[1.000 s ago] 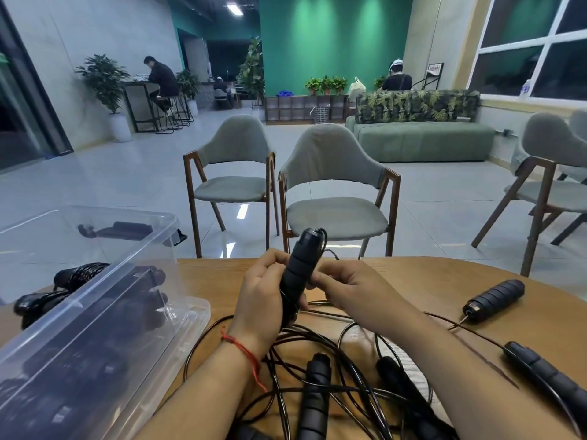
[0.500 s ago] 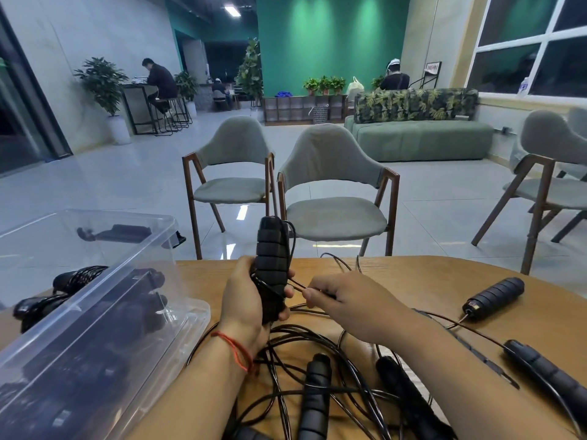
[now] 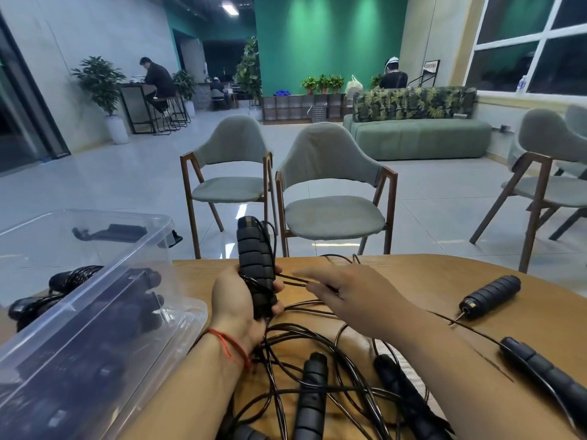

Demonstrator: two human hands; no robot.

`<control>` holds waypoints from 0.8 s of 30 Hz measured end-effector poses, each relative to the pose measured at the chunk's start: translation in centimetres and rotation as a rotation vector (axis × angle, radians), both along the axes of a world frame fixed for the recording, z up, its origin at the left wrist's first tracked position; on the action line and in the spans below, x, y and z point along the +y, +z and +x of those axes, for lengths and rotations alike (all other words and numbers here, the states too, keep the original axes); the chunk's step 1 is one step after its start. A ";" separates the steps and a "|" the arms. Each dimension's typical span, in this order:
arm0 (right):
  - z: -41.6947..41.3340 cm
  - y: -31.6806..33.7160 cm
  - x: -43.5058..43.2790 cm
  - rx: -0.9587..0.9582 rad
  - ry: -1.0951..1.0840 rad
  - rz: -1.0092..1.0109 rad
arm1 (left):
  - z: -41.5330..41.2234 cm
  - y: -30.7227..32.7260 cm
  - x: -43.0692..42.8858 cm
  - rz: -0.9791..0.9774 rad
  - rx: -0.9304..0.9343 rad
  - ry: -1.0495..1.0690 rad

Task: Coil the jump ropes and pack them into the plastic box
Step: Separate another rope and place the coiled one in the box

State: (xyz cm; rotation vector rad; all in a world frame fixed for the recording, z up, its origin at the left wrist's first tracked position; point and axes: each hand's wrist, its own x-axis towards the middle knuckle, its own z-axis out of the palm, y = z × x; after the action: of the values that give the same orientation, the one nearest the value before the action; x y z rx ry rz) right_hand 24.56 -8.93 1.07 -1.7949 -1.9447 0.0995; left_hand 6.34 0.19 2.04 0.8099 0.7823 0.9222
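My left hand [image 3: 238, 301] grips a pair of black ribbed jump rope handles [image 3: 254, 258] upright above the wooden table [image 3: 428, 274]. Thin black cord [image 3: 293, 278] runs from those handles to my right hand [image 3: 349, 293], passing between its thumb and forefinger; the fingers are blurred. A tangle of cord [image 3: 301, 344] lies below both hands. The clear plastic box [image 3: 95, 281] stands at the left, with coiled ropes [image 3: 73, 277] and their black handles inside.
Loose black handles lie on the table: one [image 3: 311, 392] and another [image 3: 403, 395] near my forearms, a third [image 3: 492, 296] at right, and one more [image 3: 546, 373] at the right edge. Two grey chairs [image 3: 330, 214] stand beyond the table.
My left hand has turned the handles upright and shifted them left. My right hand has come off the handles and moved right along the cord.
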 end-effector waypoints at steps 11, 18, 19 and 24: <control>0.2 0.5 0.0 0.016 -0.110 0.076 | -0.3 0.2 0.0 0.080 0.040 0.016; 0.1 1.2 -0.4 -0.038 -0.120 0.001 | -0.6 -0.1 0.4 0.129 -0.075 -0.001; 0.6 1.4 -0.5 -0.005 -0.153 0.014 | -0.5 -0.1 0.4 0.145 -0.107 -0.022; 1.5 2.4 -1.0 -0.027 -0.257 0.054 | 0.4 -0.4 -0.2 0.273 -0.019 -0.044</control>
State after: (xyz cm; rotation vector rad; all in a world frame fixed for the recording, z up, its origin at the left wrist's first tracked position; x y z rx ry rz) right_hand 26.03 -9.94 3.42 -2.0007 -1.7005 -0.0629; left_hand 6.71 -0.03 1.62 1.0505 0.6274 1.0090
